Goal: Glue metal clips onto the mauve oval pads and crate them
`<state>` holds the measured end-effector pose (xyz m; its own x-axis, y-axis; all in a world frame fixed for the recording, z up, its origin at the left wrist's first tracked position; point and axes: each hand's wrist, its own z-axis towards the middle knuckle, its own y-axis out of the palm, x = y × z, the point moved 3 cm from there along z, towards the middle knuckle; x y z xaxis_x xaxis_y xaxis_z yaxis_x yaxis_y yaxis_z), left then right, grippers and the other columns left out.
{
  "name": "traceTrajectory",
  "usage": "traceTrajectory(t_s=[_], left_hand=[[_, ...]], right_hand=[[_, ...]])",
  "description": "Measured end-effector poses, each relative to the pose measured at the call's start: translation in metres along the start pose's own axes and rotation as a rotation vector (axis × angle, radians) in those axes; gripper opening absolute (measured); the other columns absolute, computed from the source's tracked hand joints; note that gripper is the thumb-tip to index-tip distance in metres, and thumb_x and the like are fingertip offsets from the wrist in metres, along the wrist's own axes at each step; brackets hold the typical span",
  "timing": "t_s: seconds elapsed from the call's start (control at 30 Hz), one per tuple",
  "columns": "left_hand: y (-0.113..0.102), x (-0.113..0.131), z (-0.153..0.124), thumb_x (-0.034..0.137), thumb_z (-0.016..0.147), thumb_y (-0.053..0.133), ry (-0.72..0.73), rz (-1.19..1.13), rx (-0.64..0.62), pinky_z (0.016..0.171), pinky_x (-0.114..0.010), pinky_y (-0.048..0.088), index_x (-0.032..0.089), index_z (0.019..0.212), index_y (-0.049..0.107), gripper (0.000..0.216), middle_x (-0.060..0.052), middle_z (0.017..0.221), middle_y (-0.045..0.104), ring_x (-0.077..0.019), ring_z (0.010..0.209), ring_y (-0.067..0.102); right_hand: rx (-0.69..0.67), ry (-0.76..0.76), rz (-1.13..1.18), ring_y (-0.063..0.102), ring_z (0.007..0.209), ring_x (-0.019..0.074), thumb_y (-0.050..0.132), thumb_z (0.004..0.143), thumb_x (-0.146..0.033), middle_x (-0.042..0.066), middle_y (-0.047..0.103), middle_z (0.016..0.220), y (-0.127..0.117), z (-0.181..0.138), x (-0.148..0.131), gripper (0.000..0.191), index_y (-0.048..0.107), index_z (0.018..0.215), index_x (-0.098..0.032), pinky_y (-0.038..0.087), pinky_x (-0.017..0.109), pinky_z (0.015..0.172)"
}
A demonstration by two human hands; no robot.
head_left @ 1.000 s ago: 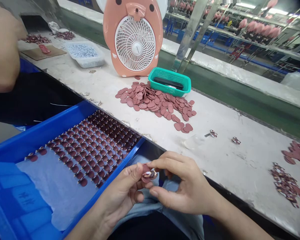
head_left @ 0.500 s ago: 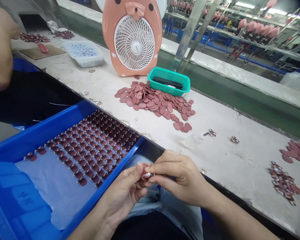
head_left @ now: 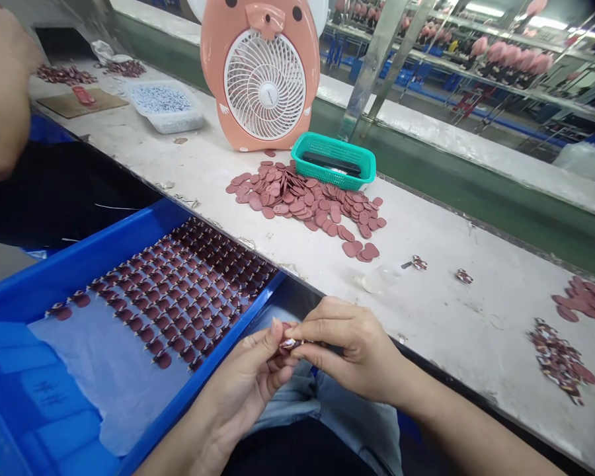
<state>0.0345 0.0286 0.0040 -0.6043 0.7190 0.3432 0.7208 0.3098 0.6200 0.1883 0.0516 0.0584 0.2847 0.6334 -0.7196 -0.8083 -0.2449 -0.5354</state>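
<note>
My left hand (head_left: 250, 377) and my right hand (head_left: 350, 350) meet over my lap, both pinching one small dark-red oval piece (head_left: 289, 342) between fingertips. Left of them a blue tray (head_left: 54, 277) lined with white paper holds several rows of finished red pieces (head_left: 188, 284). On the white bench beyond lies a heap of flat red oval pieces (head_left: 307, 201). A smaller pile of dark patterned bits (head_left: 558, 360) sits on the bench to the right.
A pink desk fan (head_left: 262, 73) and a green basket (head_left: 334, 162) stand behind the heap. A white basket of small beads (head_left: 163, 106) is at the far left. Another person's arm (head_left: 2, 86) shows at the upper left. More red ovals (head_left: 585, 301) lie at the right edge.
My right fingers have closed further over the piece, covering most of it; both hands stay together in the same spot. The view has shifted slightly.
</note>
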Motion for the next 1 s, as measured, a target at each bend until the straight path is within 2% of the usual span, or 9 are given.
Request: traceTrajectory(t_s=[0.2,0.4,0.5,0.57,0.6,0.77,0.9,1.0], left_hand=[[0.001,0.001,0.001,0.037,0.043,0.099,-0.003,0.015,-0.004,0.045,-0.014,0.059,0.012,0.068,0.079,0.042,-0.001,0.054,0.069,-0.0070,0.046,0.062],[0.004,0.000,0.002,0.041,0.050,0.097,-0.041,0.024,-0.080,0.047,-0.016,0.061,0.012,0.070,0.079,0.039,-0.001,0.056,0.070,-0.0080,0.049,0.064],[0.006,0.003,-0.001,0.039,0.049,0.098,-0.054,-0.005,-0.090,0.045,-0.017,0.060,0.012,0.071,0.078,0.040,-0.001,0.062,0.072,-0.0092,0.052,0.067],[0.006,0.005,-0.003,0.038,0.048,0.098,-0.068,-0.020,-0.081,0.043,-0.018,0.060,0.013,0.075,0.079,0.041,-0.001,0.068,0.074,-0.0105,0.055,0.069],[0.006,0.005,-0.004,0.038,0.049,0.097,-0.079,-0.026,-0.078,0.043,-0.019,0.060,0.014,0.076,0.079,0.041,-0.001,0.069,0.074,-0.0112,0.056,0.069],[0.002,0.004,-0.003,0.034,0.056,0.095,-0.133,-0.067,-0.139,0.045,-0.022,0.062,0.015,0.074,0.077,0.031,0.000,0.064,0.073,-0.0140,0.059,0.073],[-0.001,0.002,-0.002,0.031,0.074,0.086,-0.124,-0.075,-0.168,0.047,-0.022,0.063,0.014,0.075,0.077,0.020,-0.002,0.069,0.075,-0.0131,0.062,0.073],[-0.001,0.002,-0.002,0.034,0.076,0.084,-0.124,-0.073,-0.170,0.047,-0.022,0.064,0.013,0.075,0.077,0.023,-0.004,0.073,0.076,-0.0130,0.063,0.073]], right_hand=[[0.003,-0.001,0.007,0.066,0.077,0.0133,0.069,0.093,-0.020,0.006,0.075,0.090,-0.002,0.003,-0.001,0.012,0.075,0.104,-0.017,0.056,0.025,0.071],[0.002,0.011,0.034,0.067,0.076,0.0119,0.072,0.090,-0.015,0.004,0.075,0.087,-0.008,0.006,-0.004,0.014,0.074,0.103,-0.018,0.054,0.024,0.073],[0.023,0.019,0.035,0.066,0.081,0.0136,0.075,0.088,-0.021,0.005,0.075,0.093,-0.011,0.002,-0.004,0.032,0.070,0.119,-0.017,0.055,0.026,0.074],[0.061,0.033,0.054,0.065,0.083,0.0144,0.077,0.086,-0.025,0.008,0.072,0.098,-0.014,-0.002,-0.004,0.047,0.064,0.130,-0.014,0.055,0.024,0.070],[0.082,0.044,0.067,0.064,0.084,0.0141,0.076,0.086,-0.024,0.009,0.071,0.100,-0.015,-0.004,-0.003,0.048,0.064,0.132,-0.014,0.055,0.023,0.067],[0.129,0.131,0.110,0.062,0.075,0.0105,0.071,0.089,-0.015,0.006,0.068,0.093,-0.014,-0.007,-0.002,0.029,0.072,0.118,-0.016,0.052,0.020,0.062],[0.129,0.133,0.127,0.060,0.073,0.0096,0.073,0.087,-0.017,0.004,0.066,0.088,-0.009,-0.005,-0.004,0.027,0.073,0.115,-0.015,0.050,0.019,0.062],[0.114,0.145,0.122,0.059,0.074,0.0096,0.074,0.087,-0.017,0.003,0.065,0.086,-0.006,-0.005,-0.003,0.027,0.074,0.113,-0.016,0.050,0.019,0.065]])
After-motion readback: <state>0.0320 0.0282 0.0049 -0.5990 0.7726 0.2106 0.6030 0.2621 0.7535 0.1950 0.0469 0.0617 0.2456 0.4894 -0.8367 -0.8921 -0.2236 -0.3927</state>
